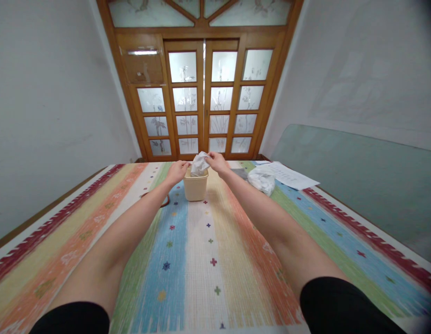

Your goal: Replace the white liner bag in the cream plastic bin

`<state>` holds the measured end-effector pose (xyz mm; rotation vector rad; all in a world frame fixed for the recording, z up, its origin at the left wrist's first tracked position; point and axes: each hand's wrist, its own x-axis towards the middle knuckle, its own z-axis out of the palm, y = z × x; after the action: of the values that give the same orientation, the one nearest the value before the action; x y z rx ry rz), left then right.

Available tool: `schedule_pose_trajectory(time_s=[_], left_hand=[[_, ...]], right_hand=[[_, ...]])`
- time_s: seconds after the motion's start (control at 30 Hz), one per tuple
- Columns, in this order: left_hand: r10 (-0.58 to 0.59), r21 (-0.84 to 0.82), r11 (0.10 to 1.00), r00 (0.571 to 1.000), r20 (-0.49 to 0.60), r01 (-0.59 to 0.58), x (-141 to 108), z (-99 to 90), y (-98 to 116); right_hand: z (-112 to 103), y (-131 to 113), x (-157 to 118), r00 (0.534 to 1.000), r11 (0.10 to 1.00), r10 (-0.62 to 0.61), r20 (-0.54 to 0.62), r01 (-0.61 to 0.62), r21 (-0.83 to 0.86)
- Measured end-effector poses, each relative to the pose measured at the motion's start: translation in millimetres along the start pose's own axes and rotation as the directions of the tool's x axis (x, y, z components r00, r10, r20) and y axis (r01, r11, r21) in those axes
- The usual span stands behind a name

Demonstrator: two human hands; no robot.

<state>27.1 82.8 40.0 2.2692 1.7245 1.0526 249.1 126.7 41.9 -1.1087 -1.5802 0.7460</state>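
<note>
A small cream-coloured plastic bin point(196, 188) stands upright on the striped tablecloth, near the far edge. My left hand point(177, 172) is closed at the bin's left rim, its fingertips partly hidden. Above the bin's opening, my right hand point(217, 162) pinches a thin white plastic bag point(200, 164). The bag is crumpled, and its lower part dips inside the rim. What lies deeper in the bin is out of sight.
A crumpled white plastic bag point(262, 180) lies right of my right forearm, beside printed paper sheets point(292, 175). A reddish-brown loop point(165, 201) shows by my left forearm. Beyond the striped tablecloth point(197, 260) are wooden glass-paned doors point(203, 97), with walls on both sides.
</note>
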Motion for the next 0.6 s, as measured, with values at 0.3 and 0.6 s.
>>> schedule_pose_trajectory(time_s=[0.3, 0.6], left_hand=[[-0.006, -0.221, 0.975, 1.0, -0.013, 0.003, -8, 0.5, 31], [-0.252, -0.171, 0.96, 0.948, -0.196, 0.22, 2, -8.3, 21]], right_hand=[[11, -11, -10, 0.989, 0.977, -0.056, 0.138, 0.026, 0.21], [13, -15, -11, 0.991, 0.906, 0.112, 0.075, -0.133, 0.402]])
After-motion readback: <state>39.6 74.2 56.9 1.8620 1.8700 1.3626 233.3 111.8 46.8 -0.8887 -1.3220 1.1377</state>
